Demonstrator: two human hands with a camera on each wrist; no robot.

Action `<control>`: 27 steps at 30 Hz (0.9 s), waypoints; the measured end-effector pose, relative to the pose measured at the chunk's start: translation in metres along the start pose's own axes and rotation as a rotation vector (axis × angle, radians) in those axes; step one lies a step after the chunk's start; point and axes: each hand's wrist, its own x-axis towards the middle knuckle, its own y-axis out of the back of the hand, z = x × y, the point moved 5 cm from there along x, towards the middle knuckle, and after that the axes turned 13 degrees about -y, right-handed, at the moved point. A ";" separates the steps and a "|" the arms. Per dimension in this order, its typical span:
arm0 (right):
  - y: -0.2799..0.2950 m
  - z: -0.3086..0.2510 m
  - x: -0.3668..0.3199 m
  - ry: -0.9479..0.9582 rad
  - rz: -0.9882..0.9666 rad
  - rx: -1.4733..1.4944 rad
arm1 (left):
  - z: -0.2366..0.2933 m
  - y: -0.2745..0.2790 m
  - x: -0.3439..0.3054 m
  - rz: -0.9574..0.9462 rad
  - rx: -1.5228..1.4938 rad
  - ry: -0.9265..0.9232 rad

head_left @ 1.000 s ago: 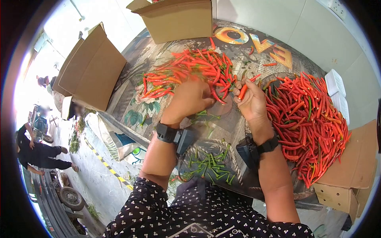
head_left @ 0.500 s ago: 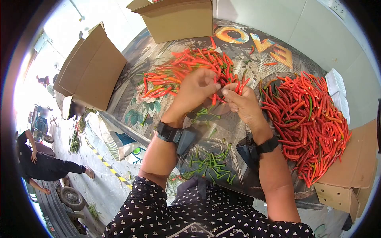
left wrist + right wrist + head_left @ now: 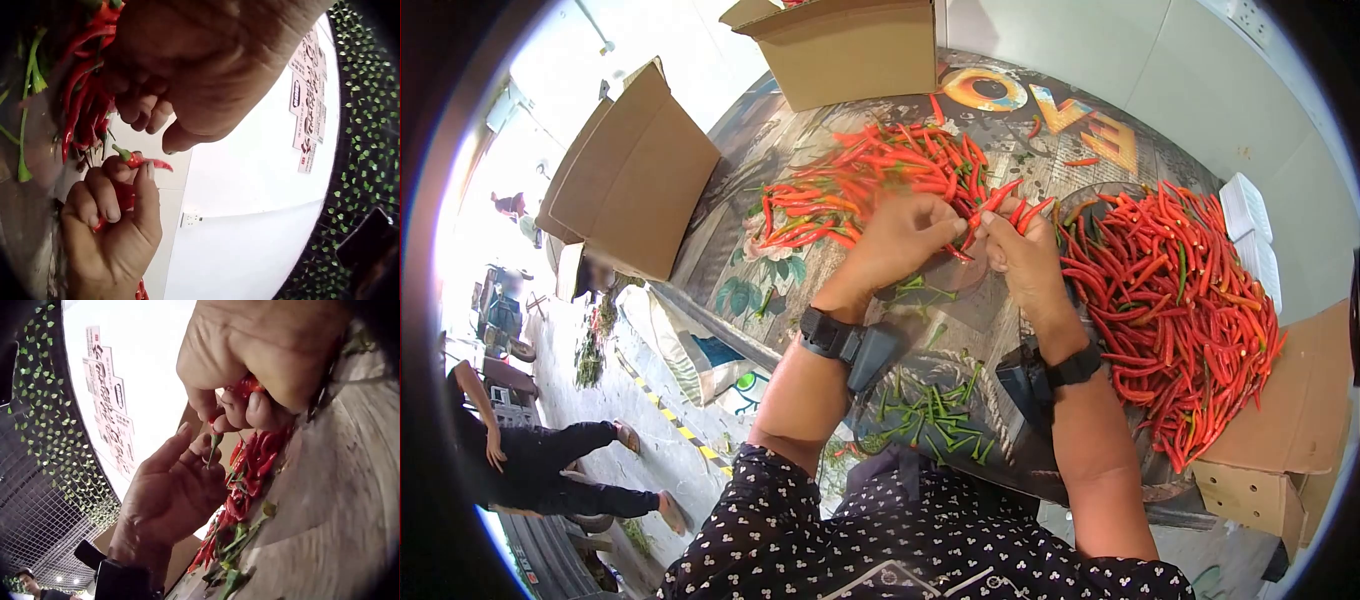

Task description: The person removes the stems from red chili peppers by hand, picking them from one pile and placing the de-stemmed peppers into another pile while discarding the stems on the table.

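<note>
My right hand (image 3: 1030, 265) pinches a red chili (image 3: 998, 197) between thumb and fingers, with more chilies held in its curled fingers. In the left wrist view that chili (image 3: 156, 164) has a green stem end; the right wrist view shows its green stem (image 3: 214, 448) pointing at my left hand (image 3: 172, 494). That left hand (image 3: 900, 245) has bent, loose fingers with no chili visible in them, just beside the pinched chili. Behind it lies a loose pile of stemmed chilies (image 3: 800, 208). A larger heap of red chilies (image 3: 1170, 310) lies right of my right hand.
Green stems (image 3: 940, 412) lie near the table's front edge, by a rope. Cardboard boxes stand at the back (image 3: 860, 55) and left (image 3: 635, 175); another (image 3: 1280, 400) is at the right, near white trays (image 3: 1246, 215). A person (image 3: 530, 455) is on the floor at left.
My left hand has drawn back slightly from the chilies near its fingertips. My right hand now holds a chili pointing up and right. The person at left has moved nearer.
</note>
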 end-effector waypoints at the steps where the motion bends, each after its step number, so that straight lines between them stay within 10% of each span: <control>1: 0.001 0.000 0.001 0.000 0.000 0.000 | 0.000 -0.004 -0.001 -0.033 -0.035 0.020; 27: 0.001 0.010 0.003 -0.152 -0.134 0.232 | 0.016 -0.008 -0.004 -0.115 -0.064 -0.036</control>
